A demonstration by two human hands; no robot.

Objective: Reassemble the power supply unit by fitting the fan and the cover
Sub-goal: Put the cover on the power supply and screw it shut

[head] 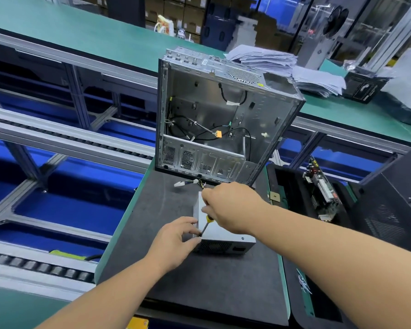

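Observation:
The grey metal power supply unit (pixel 220 236) sits on the dark mat (pixel 199 286) with its cover on and a vented face toward me. My right hand (pixel 233 207) grips a screwdriver (pixel 207 224) with a yellow and black handle, its tip pointing down at the unit's near left top corner. My left hand (pixel 176 243) pinches that corner beside the screwdriver tip; a screw there is too small to see. The unit's wires and white connectors (pixel 188 183) lie behind it. The fan is not visible.
An open, empty computer case (pixel 214 119) stands upright just behind the unit. A black tray with a circuit board (pixel 318 191) sits to the right, and a dark case panel (pixel 394 210) at far right. Paper stacks (pixel 282 65) lie on the green bench. Conveyor rails run at left.

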